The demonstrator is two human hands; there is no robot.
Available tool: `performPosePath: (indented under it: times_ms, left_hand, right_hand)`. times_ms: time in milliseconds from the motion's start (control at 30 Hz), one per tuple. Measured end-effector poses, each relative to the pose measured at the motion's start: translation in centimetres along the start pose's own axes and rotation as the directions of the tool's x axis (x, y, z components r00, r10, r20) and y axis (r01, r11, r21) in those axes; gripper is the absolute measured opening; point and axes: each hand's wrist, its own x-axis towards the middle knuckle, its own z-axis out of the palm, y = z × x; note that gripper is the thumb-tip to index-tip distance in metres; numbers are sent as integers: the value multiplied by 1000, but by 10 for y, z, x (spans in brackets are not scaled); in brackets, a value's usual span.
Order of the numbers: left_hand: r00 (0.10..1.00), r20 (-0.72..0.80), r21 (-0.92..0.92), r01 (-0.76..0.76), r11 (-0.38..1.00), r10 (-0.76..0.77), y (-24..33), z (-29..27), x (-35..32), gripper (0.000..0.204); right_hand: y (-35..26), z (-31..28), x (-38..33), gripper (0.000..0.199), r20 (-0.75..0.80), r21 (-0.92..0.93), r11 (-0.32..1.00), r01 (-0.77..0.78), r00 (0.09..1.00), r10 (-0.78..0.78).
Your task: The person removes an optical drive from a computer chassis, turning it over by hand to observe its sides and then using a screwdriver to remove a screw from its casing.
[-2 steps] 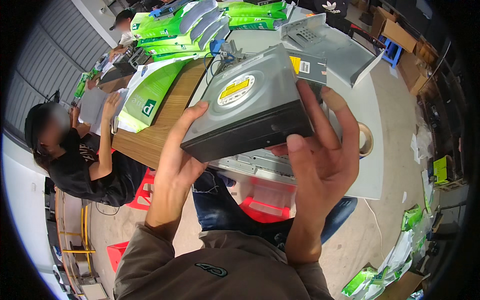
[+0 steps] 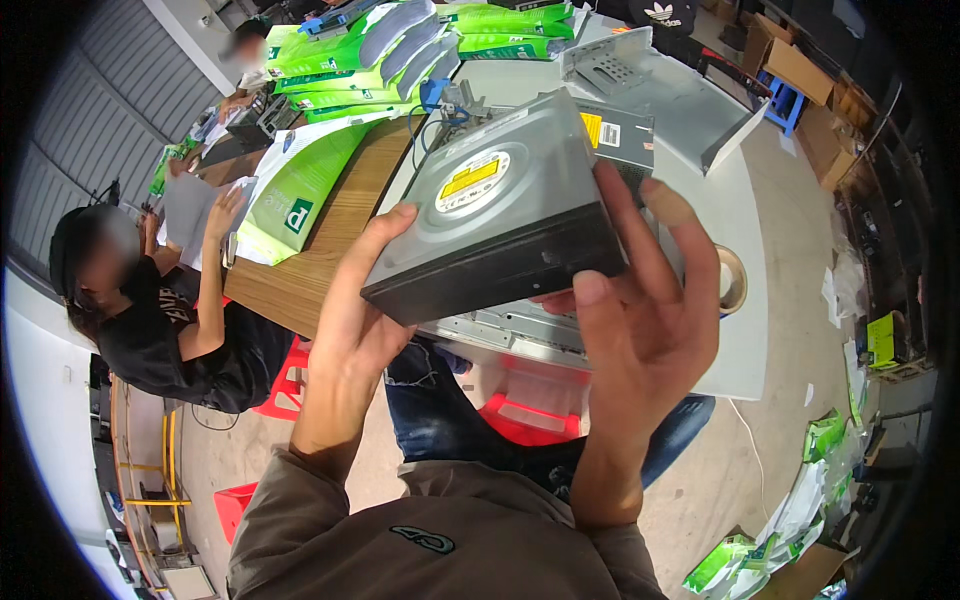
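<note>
Tilted above the table is an optical disc drive (image 2: 535, 165), with a grey metal top, a round white and yellow label and a black front facing me. My left hand (image 2: 362, 300) grips its left side, thumb on the top edge and the other fingers hidden underneath. At the right end my right hand (image 2: 655, 320) is closed around it, thumb tip at the front's lower corner and a finger along the side. Behind the drive lies a metal box with a yellow label (image 2: 625, 135), partly covered. Below it shows a flat metal frame (image 2: 515, 332).
A bent metal case panel (image 2: 690, 100) stands at the far right of the white table (image 2: 735, 350), near a tape roll (image 2: 733, 280). Green and white bags (image 2: 340, 65) are piled at the back left. On the left a co-worker (image 2: 150, 310) handles grey sheets. A red stool (image 2: 530, 415) is below the table.
</note>
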Motion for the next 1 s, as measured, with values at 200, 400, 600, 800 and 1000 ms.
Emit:
performPosePath:
  times_ms: [200,400,600,800,1000]
  left_hand:
    - [1000,-3,-6,-30,1000,30,0,-2,4,44]
    - [987,28,66,-157,985,156,-13,-8,15,63]
    - [935,115,192,-352,916,336,-15,-8,16,72]
    - [875,128,217,-484,848,466,-22,-4,19,72]
    - [743,163,344,-659,668,649,-25,-9,26,78]
  right_hand:
    - [6,4,0,61,-11,-1,1000,6,1000,-6]
    - [27,4,-4,64,-107,68,997,39,994,-32]
    - [38,-4,-4,65,-57,-82,996,43,997,-48]
    - [42,-4,-6,62,-146,37,999,-13,989,18]
    - [41,-7,-5,64,-150,8,998,-58,987,58]
